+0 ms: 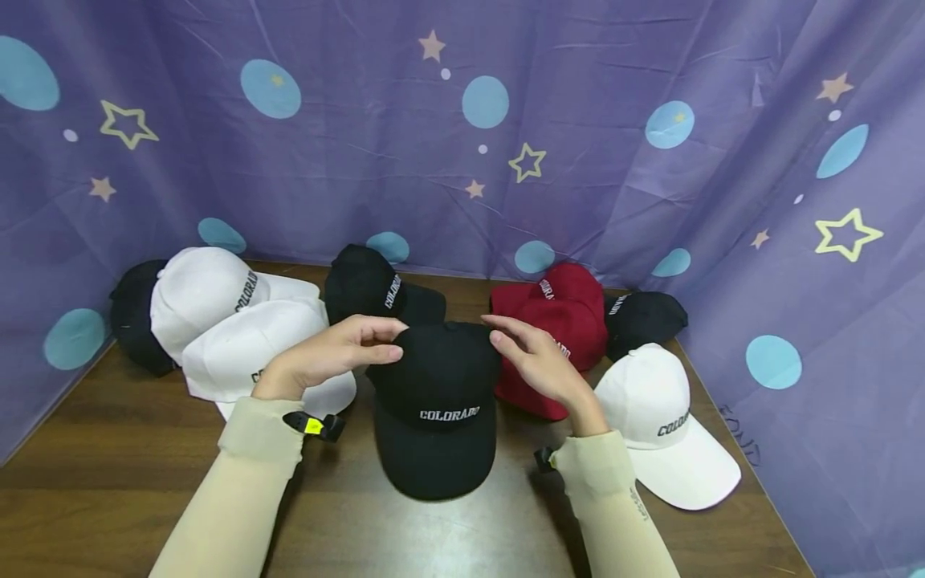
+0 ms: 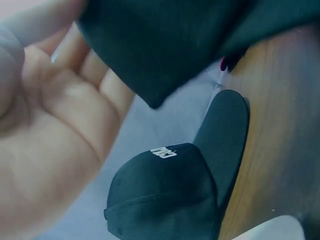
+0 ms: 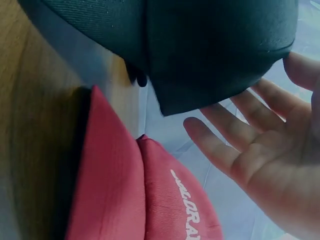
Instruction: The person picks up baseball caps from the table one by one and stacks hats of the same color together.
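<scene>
Black cap [image 1: 437, 413], held from both sides
Left hand [image 1: 334, 353] and right hand [image 1: 540, 363] pinch the crown [image 1: 448, 365]; probably light and soft, it needs gentle side grip.

Both forearms [image 1: 231, 490] angle inward from near side; left hand [image 1: 332, 355] and right hand [image 1: 540, 365] oppose, thumbs [image 1: 379, 354] nearer than index fingers [image 1: 381, 327].
</scene>
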Available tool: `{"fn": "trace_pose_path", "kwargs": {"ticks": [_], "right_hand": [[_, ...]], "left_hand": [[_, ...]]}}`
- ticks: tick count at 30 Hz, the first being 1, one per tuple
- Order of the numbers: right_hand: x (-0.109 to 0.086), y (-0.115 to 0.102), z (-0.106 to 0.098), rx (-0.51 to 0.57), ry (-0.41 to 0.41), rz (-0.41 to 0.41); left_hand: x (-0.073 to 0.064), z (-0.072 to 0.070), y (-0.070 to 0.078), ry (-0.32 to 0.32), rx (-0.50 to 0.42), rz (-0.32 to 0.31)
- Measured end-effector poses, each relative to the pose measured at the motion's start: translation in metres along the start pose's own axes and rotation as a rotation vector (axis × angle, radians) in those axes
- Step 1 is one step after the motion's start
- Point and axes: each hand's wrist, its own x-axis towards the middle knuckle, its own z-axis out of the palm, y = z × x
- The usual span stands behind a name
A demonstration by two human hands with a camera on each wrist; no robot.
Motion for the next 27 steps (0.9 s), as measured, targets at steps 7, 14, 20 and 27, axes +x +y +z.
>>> {"fn": "trace_pose_path", "kwargs": {"ticks": [7, 14, 20, 27], "right_hand": [[-0.001, 0.006, 0.000, 0.004, -0.046, 0.041], [0.002, 0.011, 0.004, 0.046, -0.169, 0.016], [0.004, 0.015, 0.008, -0.001, -0.131, 0.016], [0.005, 0.019, 0.009, 0.006, -0.116, 0.035]], "left_hand": [[0.007, 0.000, -0.011, 0.172, 0.103, -0.128], [0.008, -0.002, -0.017, 0.259, 0.115, -0.188], [0.008, -0.001, -0.021, 0.263, 0.133, -0.216], [0.008, -0.001, -0.022, 0.237, 0.139, -0.263]]}}
